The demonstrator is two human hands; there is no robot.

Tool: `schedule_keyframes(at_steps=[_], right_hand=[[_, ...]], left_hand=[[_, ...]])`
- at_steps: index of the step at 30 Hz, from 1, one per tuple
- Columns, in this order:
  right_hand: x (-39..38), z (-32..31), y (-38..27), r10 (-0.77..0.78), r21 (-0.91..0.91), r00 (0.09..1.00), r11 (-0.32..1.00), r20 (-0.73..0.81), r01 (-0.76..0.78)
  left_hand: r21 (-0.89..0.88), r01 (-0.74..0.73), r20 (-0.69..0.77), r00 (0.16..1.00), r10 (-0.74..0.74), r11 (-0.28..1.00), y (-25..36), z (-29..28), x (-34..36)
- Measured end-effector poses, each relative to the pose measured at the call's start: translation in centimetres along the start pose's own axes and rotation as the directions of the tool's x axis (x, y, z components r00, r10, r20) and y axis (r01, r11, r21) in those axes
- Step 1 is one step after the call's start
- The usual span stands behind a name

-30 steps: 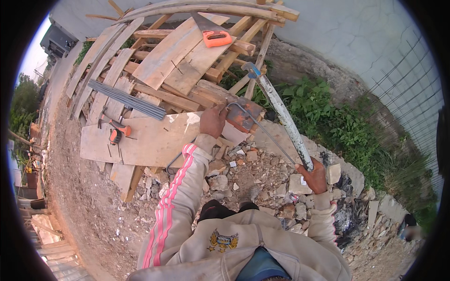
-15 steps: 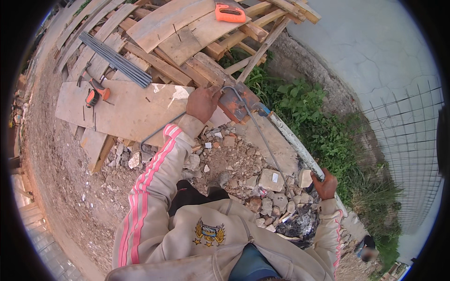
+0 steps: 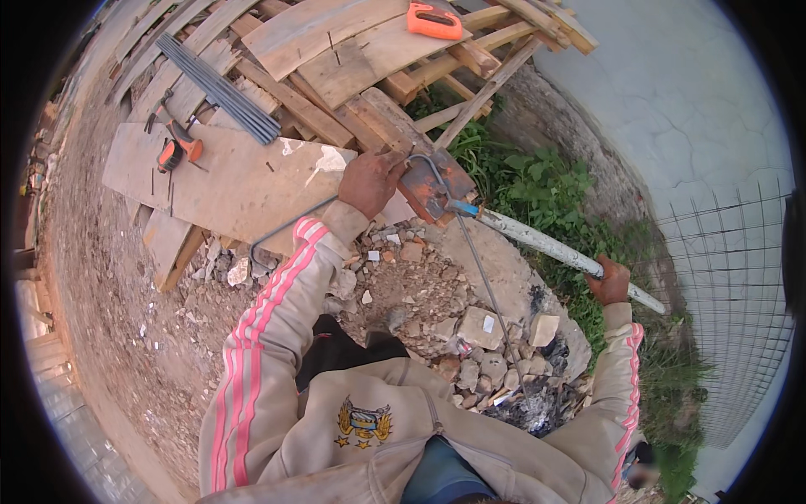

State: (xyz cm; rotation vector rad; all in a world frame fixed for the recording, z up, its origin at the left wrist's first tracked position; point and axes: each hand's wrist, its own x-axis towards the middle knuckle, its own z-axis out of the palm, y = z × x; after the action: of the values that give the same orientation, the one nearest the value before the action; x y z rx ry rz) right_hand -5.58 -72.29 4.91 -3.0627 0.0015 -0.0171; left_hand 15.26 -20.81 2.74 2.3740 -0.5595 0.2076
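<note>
My left hand (image 3: 374,181) is closed on a bent grey steel rod (image 3: 489,304) at a rusty plate (image 3: 428,189) mounted on the end of a wooden beam; the rod's long end runs down over the rubble. My right hand (image 3: 611,281) grips a long white-painted pipe (image 3: 541,241) whose blue metal head (image 3: 462,207) lies against or beside the rod below the plate. Left of my left hand, a claw hammer (image 3: 183,136), a tape measure (image 3: 170,155) and loose nails lie on a pale board (image 3: 235,181).
An orange-handled saw (image 3: 432,25) and a bundle of grey rods (image 3: 218,88) lie on the timber pile (image 3: 369,59). Weeds (image 3: 541,185), a cracked wall (image 3: 672,126) and wire mesh (image 3: 722,269) line the right side. Broken rubble (image 3: 403,277) covers the ground ahead of me.
My right hand has moved up and right, swinging the pipe flatter, its blue head dropping to the rod near the plate. My left hand stays on the rod. The view has shifted.
</note>
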Motion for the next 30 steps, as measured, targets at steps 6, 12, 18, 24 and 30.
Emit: schedule_keyframes(at_steps=[6,12,18,24,30], right_hand=[[6.2,0.7,3.0,-0.106,-0.062,0.994,0.993,-0.029,0.104],[9.3,2.9,4.8,-0.104,-0.050,0.994,0.993,-0.018,0.103],[7.7,3.8,5.0,-0.093,-0.013,0.995,0.996,-0.027,0.092],[8.1,1.0,3.8,-0.123,-0.047,0.991,0.991,-0.044,0.121],[7.5,1.4,4.1,-0.125,-0.091,0.987,0.989,-0.105,0.115]], left_hand=[[0.011,-0.012,-0.006,1.000,0.012,1.000,-0.3,0.3,-0.1],[0.029,0.020,0.037,0.999,-0.021,0.999,-0.3,0.1,0.3],[0.015,-0.015,0.013,1.000,0.015,1.000,-0.8,0.7,0.2],[-0.029,-0.029,0.014,0.999,0.029,0.999,-0.8,0.4,0.3],[-0.027,-0.008,0.007,1.000,0.008,1.000,-0.3,0.2,0.5]])
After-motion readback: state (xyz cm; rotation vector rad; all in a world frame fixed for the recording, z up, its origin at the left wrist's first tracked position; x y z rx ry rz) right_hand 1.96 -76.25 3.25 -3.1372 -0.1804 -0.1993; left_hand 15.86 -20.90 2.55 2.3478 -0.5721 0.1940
